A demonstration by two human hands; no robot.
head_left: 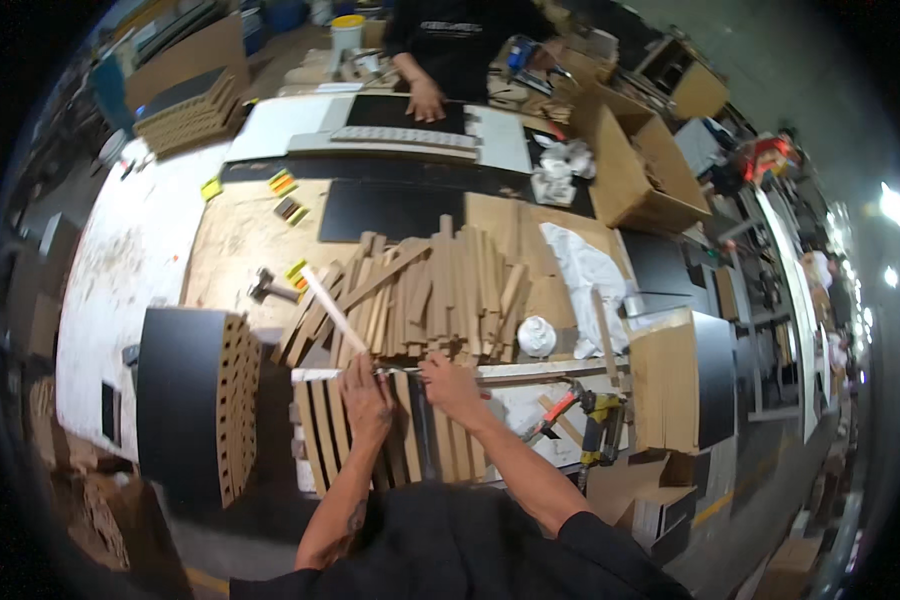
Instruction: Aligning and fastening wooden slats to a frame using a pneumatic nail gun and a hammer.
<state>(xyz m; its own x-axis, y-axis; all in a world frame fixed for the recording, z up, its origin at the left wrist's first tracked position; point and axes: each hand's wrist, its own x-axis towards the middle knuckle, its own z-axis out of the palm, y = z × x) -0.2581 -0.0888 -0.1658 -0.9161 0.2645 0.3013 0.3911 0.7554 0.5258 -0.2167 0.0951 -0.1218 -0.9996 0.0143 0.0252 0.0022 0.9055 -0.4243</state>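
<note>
wooden strips (448, 290), heaped loosely near the front edge of the workbench (225, 245), might slide if the left hand (367, 402) or right hand (453, 390) (fingers bent, grip unclear) nudges them.

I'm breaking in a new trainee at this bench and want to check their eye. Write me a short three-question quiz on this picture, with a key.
1. True or false: the hammer lies to the left of the pile of wood strips.
2. Which of these is nearest to both the left hand and the right hand of the person wearing the camera?
A) the cardboard box
B) the striped boards
C) the hammer
3. Fill in the colour: the bucket at the back has a ____ top.

Key: 1. True. 2. B, the striped boards. 3. Yellow.
</note>
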